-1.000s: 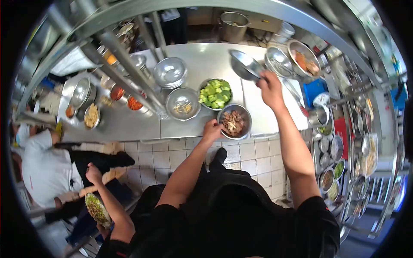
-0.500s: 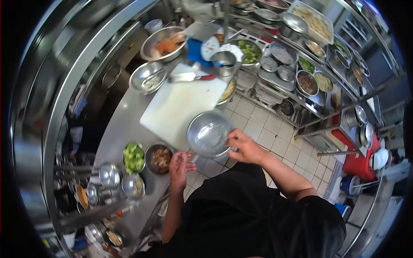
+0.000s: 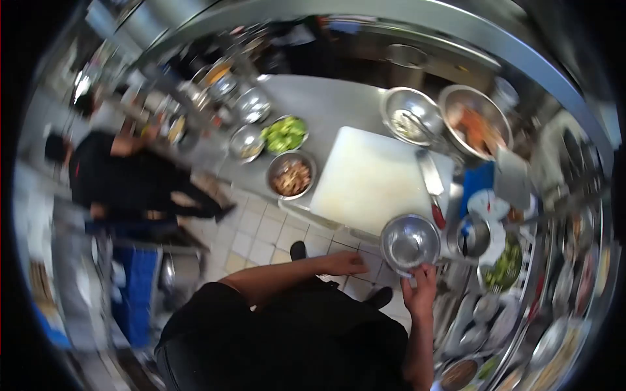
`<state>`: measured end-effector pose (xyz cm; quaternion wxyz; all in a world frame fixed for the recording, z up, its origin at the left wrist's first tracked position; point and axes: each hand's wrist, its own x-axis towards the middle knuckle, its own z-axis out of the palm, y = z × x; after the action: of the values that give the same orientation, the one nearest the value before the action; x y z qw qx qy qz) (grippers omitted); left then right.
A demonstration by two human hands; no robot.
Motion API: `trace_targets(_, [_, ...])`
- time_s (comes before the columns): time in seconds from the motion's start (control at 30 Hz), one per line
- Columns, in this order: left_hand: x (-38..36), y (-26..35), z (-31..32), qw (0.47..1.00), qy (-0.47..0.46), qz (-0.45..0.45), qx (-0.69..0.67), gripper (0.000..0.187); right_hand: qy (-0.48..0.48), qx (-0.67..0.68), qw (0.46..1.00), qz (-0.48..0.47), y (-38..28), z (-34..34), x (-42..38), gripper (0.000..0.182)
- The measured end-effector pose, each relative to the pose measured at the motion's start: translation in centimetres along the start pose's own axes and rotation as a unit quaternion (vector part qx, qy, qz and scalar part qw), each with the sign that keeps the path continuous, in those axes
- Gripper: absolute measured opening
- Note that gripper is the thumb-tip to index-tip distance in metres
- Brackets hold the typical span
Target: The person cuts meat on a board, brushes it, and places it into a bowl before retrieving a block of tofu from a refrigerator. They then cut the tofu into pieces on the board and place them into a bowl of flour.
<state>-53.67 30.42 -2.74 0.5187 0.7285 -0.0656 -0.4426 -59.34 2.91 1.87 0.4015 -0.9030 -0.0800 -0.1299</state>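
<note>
A metal mixing bowl (image 3: 410, 236) is gripped at its near rim by my right hand (image 3: 420, 288), fingers closed on the edge. Its shiny inside shows, and it is held by the front edge of the white cutting board (image 3: 368, 179). My left hand (image 3: 345, 262) is off the bowl, to its left in front of the counter, fingers loosely extended with nothing in them. A cleaver (image 3: 429, 174) with a red handle lies along the board's right side.
Left of the board stand bowls of green vegetables (image 3: 285, 134) and brown pieces (image 3: 291, 176). Behind it are a bowl with white bits (image 3: 409, 117) and a large bowl of orange food (image 3: 479, 124). A kitchen scale (image 3: 488, 203) is at right. Another person (image 3: 120, 166) works at far left.
My view has swung left, bringing the other person into sight. My right hand still holds the bowl. My left hand, earlier spread beside the bowl of brown pieces, now has its fingers closer together.
</note>
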Motion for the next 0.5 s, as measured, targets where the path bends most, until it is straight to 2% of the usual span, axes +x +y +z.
trace_targets(0.07, [-3.1, -6.5, -3.4, 0.980, 0.101, 0.019, 0.169, 0.050, -0.050, -0.006, 0.996, -0.073, 1.8, 3.2, 5.7, 0.029])
trace_targets(0.1, [-3.8, -11.5, -4.8, 0.971, 0.195, -0.051, 0.130, 0.042, -0.080, 0.009, 0.994, -0.071, 3.4, 5.4, 8.2, 0.032])
trace_targets(0.13, [-5.0, -17.6, -6.0, 0.935, 0.320, -0.050, 0.142, 0.034, -0.110, 0.021, 0.992, -0.062, 3.9, 6.7, 9.7, 0.036])
trace_targets(0.17, [-8.4, -17.8, -6.8, 0.920, 0.376, -0.113, -0.005, 0.031, -0.134, 0.015, 0.987, -0.089, 3.7, 7.2, 10.9, 0.036])
trace_targets(0.2, [-11.8, -19.7, -7.8, 0.881, 0.436, -0.185, -0.012, 0.044, -0.137, -0.038, 0.985, -0.100, 2.9, 7.6, 12.2, 0.042])
trace_targets(0.23, [-15.1, -23.0, -7.6, 0.847, 0.489, -0.194, 0.079, 0.046, -0.142, -0.089, 0.979, -0.115, 1.5, 8.1, 13.1, 0.049])
trace_targets(0.27, [-18.5, -26.2, -6.7, 0.800, 0.536, -0.214, 0.163, 0.048, -0.165, -0.092, 0.982, -0.029, -1.6, 7.1, 13.7, 0.064])
trace_targets(0.3, [-21.8, -28.3, -5.2, 0.768, 0.588, -0.240, 0.084, 0.053, -0.140, -0.142, 0.978, 0.053, -4.6, 6.9, 14.0, 0.066])
trace_targets(0.33, [-24.9, -30.3, -4.6, 0.725, 0.636, -0.262, 0.011, 0.058, -0.073, -0.175, 0.979, -0.080, -4.2, 7.6, 14.0, 0.065])
trace_targets(0.37, [-27.4, -34.2, -3.7, 0.674, 0.684, -0.261, -0.097, 0.060, -0.096, -0.152, 0.976, -0.124, -7.7, 8.9, 14.3, 0.051])
trace_targets(0.4, [-29.0, -37.5, -2.8, 0.619, 0.716, -0.257, -0.199, 0.061, -0.117, -0.157, 0.970, -0.144, -10.5, 11.7, 14.2, 0.051])
trace_targets(0.43, [-31.7, -37.1, -2.8, 0.586, 0.734, -0.253, -0.233, 0.058, -0.242, -0.031, 0.969, -0.042, -13.2, 14.7, 14.0, 0.040])
trace_targets(0.47, [-34.5, -36.6, -3.6, 0.552, 0.752, -0.247, -0.263, 0.054, -0.356, 0.091, 0.927, 0.070, -16.0, 18.0, 13.5, 0.030])
trace_targets(0.5, [-35.6, -38.2, -4.3, 0.523, 0.765, -0.227, -0.301, 0.050, -0.441, 0.078, 0.893, 0.034, -20.0, 22.3, 13.4, 0.024])
